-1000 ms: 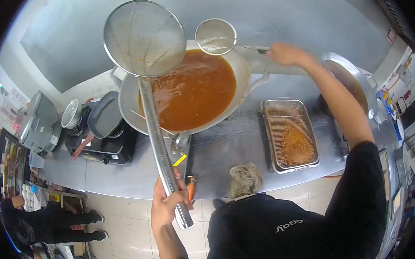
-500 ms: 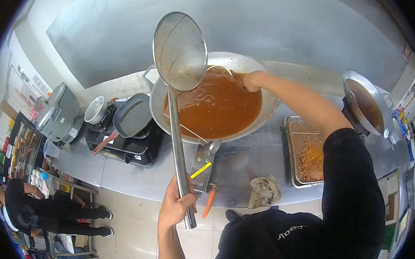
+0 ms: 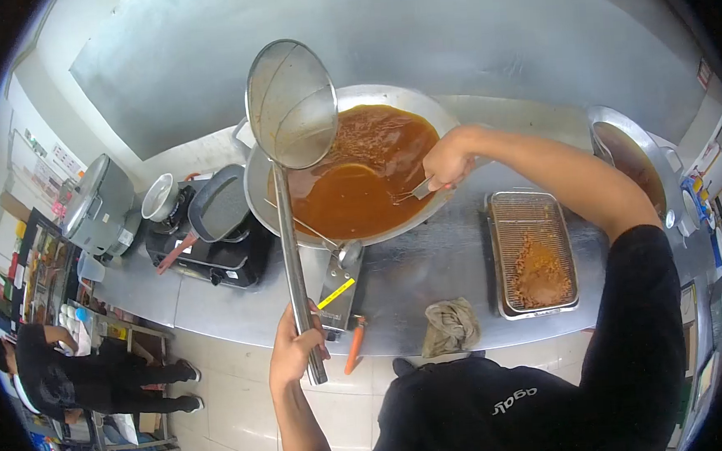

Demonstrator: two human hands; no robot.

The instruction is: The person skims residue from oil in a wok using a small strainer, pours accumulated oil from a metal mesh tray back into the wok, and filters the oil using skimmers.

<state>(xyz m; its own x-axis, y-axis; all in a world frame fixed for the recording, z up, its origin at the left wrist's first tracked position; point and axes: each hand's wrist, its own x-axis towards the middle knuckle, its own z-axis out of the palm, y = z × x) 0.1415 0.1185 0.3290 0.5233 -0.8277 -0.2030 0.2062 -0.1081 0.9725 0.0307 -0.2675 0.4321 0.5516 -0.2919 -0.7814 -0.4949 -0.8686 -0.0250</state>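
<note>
My left hand [image 3: 296, 345] is closed around the long metal handle of a round mesh strainer [image 3: 292, 104], which is raised in front of the left part of a big wok [image 3: 430, 110]. Brown-orange liquid [image 3: 351, 197] fills much of the wok, with ripples on its surface. At the wok's right side, my right hand [image 3: 450, 160] grips the metal handle of a whisk [image 3: 415, 192], whose wires dip into the liquid. A ladle [image 3: 348, 253] rests near the wok's front edge.
A wire rack tray [image 3: 536, 256] with brown crumbs and a crumpled cloth [image 3: 451, 326] lie to the right. A gray pan [image 3: 218, 205] sits on a black stove at left. Another wok [image 3: 628, 159] stands far right. A person [image 3: 72, 371] is at far left.
My right hand has moved down and toward the wok's right front, with the whisk. The strainer has shifted slightly left and down in view. The rack tray is less covered by my arm.
</note>
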